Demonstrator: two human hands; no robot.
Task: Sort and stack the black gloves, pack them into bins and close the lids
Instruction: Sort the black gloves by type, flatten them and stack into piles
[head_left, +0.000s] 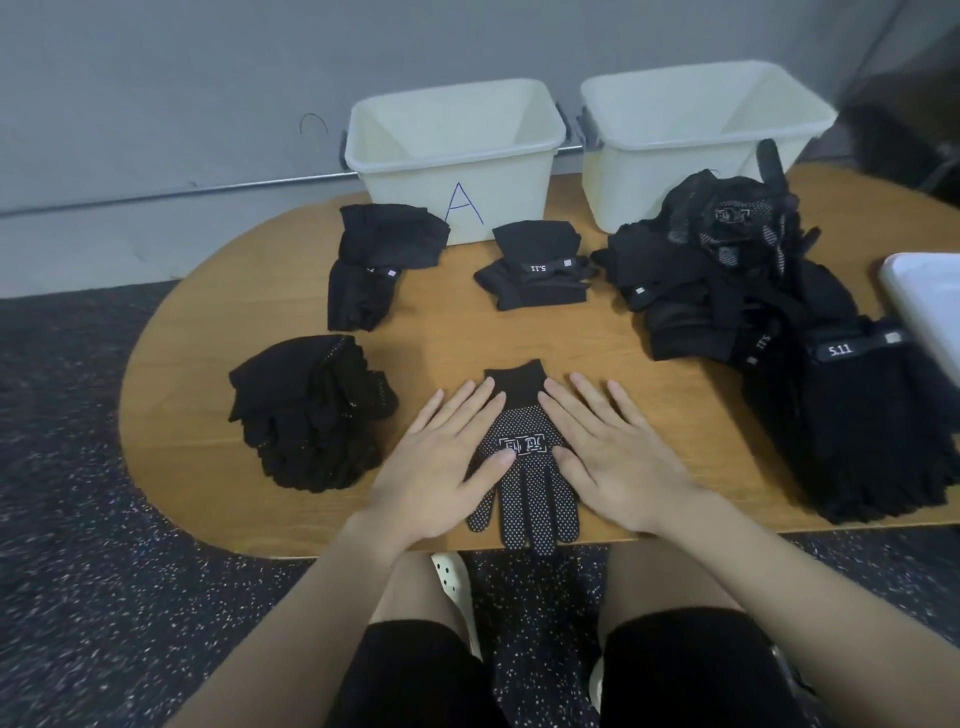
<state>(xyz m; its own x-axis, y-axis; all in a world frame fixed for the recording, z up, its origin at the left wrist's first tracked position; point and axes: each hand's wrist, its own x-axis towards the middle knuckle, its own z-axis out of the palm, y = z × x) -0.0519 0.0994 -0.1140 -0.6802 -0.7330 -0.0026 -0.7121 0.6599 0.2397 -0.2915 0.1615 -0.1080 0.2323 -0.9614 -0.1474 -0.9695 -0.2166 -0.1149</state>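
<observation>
A black dotted glove (524, 467) lies flat at the table's front edge, cuff pointing away from me. My left hand (447, 457) presses flat on its left side and my right hand (608, 452) presses flat on its right side, fingers straight. A stack of dotted gloves (311, 410) sits to the left. Two small stacks of fingerless gloves (379, 265) (535, 265) lie in front of the white bin marked A (457, 156). A second white bin (696, 140) stands to its right. Both bins are uncovered.
A large unsorted heap of black gloves (727, 270) fills the right of the wooden table (208, 332), with a stack labelled 5.11 (857, 415) near the right edge. A white lid (924, 301) pokes in at far right. Speckled floor surrounds the table.
</observation>
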